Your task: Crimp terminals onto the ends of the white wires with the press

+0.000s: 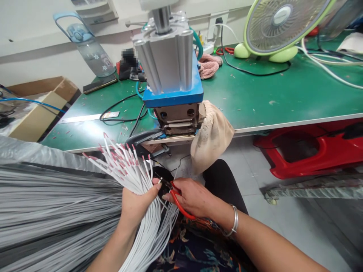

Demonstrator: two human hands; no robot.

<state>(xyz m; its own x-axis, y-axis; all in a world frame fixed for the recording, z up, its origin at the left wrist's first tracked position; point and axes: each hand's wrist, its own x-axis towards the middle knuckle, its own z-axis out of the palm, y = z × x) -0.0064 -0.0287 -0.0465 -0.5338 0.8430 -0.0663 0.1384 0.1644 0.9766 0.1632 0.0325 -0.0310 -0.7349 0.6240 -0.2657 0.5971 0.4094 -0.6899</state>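
My left hand (135,204) is wrapped round a thick bundle of white cables (151,234), whose pinkish-red wire ends fan out above the fist. Its thumb and finger pinch one cable apart from the rest. In my right hand (191,194) is a small pair of cutters with red handles (179,206). Their dark jaws reach the pinched cable end beside my left thumb. Whether the jaws are closed on it I cannot tell. The lower part of the bundle hangs down across my lap.
A metal press with a blue plate (172,98) stands at the green table's (244,102) front edge, a cloth bag (212,132) hanging beside it. Many grey cables (56,211) lie at left. A green fan (280,22), water bottle (93,53) and red stool (278,162) are around.
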